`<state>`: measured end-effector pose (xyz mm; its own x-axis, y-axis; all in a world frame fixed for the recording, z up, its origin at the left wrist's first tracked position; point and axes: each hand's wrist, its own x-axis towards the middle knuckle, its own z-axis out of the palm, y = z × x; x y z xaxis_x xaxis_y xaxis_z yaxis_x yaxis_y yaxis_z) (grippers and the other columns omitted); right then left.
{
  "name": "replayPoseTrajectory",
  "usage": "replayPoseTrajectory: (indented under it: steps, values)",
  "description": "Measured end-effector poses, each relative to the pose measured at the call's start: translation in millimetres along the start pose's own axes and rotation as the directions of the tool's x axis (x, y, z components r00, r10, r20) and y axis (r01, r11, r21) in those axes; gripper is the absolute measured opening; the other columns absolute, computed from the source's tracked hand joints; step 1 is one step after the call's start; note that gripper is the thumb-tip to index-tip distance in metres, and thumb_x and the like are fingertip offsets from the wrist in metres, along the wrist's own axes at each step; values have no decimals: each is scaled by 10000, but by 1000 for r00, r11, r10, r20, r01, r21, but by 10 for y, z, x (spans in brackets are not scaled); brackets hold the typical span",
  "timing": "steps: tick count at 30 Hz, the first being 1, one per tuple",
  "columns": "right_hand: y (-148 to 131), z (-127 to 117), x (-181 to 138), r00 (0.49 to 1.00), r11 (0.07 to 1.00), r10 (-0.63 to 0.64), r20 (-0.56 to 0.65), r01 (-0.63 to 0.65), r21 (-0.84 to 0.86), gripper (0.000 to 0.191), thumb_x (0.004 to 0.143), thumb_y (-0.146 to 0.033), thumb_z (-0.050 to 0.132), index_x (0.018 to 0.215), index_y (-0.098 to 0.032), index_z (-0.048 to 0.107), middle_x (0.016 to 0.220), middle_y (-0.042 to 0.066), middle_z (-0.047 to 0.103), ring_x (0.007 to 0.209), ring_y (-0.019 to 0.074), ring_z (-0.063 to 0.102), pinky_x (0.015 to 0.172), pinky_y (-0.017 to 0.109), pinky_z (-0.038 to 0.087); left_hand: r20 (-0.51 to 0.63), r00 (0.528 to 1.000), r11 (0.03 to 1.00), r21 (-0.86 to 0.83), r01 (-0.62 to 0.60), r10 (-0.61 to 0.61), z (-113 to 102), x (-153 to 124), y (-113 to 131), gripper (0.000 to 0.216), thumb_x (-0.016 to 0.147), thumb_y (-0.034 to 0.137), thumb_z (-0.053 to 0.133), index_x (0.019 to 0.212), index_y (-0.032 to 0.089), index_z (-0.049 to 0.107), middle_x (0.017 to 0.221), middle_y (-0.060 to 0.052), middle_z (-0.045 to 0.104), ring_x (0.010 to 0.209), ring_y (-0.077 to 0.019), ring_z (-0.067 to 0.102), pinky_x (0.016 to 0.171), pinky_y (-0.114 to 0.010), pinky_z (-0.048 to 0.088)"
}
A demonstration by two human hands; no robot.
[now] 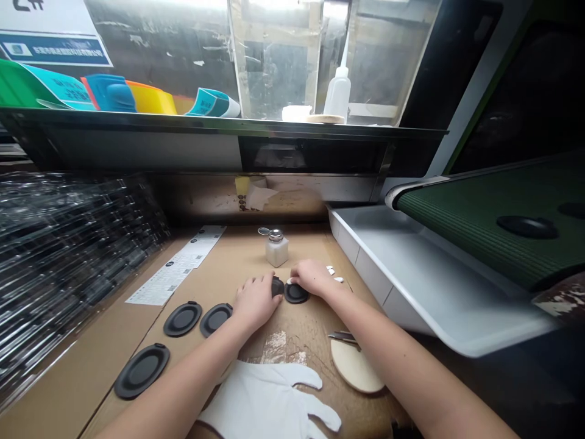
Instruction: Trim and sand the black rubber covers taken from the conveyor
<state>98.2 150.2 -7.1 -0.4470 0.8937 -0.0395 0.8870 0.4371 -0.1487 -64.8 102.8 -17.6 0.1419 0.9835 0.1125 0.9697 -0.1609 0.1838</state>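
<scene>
My left hand (256, 300) is closed on the edge of a round black plastic lid (277, 286), covering much of it. Right beside it, a second black lid (296, 294) lies on the cardboard under the fingers of my right hand (313, 277). Those fingers are pinched together, and a small white piece (289, 281) shows at their tips. Behind both hands stands a small square bottle (276, 250) with a metal top, its cap flipped up. More black lids rest to the left, one (183, 318) near the paper strip and another (142, 371) closer to me.
A white glove (274, 399) lies in front, with tweezers (342, 336) and a cream round pad (356, 366) to its right. A white tray (411, 292) and green conveyor (479, 213) border the right. Stacked clear plastic trays (68, 262) fill the left. A metal shelf (256, 127) crosses behind.
</scene>
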Motion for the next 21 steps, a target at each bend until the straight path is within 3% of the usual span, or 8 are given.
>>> replayPoseTrajectory:
  steps: [6, 10, 16, 21]
  values:
    - [250, -91, -139, 989, 987, 144, -47, -147, -71, 266, 877, -347, 494, 1043, -149, 556, 1062, 62, 572, 948, 168, 560, 829, 384, 474, 26, 994, 993, -49, -104, 105, 73, 211, 132, 398, 837, 347, 521, 1196, 179, 485, 1196, -100, 530, 1044, -247, 532, 859, -481, 445]
    - [391, -157, -322, 965, 963, 242, -105, -252, -98, 266, 877, -342, 496, 1042, -142, 554, 1059, 66, 572, 938, 166, 562, 818, 377, 480, -3, 977, 973, -90, -215, 215, 97, 307, 367, 400, 835, 347, 525, 1196, 179, 487, 1218, -103, 520, 1065, -252, 522, 874, -490, 435]
    - [363, -194, -501, 954, 962, 249, -168, -264, -74, 246, 881, -335, 489, 1022, -145, 559, 1014, 53, 583, 892, 150, 572, 785, 354, 492, -105, 931, 930, -85, -359, 350, 46, 210, 846, 405, 836, 361, 518, 1196, 178, 483, 1182, -98, 538, 1041, -244, 531, 866, -478, 436]
    - [363, -275, -575, 939, 961, 260, -223, -274, -35, 240, 882, -336, 488, 1006, -144, 563, 995, 45, 588, 878, 144, 574, 773, 346, 494, -169, 930, 940, -45, -338, 327, -21, 131, 946, 415, 832, 367, 520, 1195, 171, 480, 1146, -94, 554, 1038, -245, 529, 875, -481, 421]
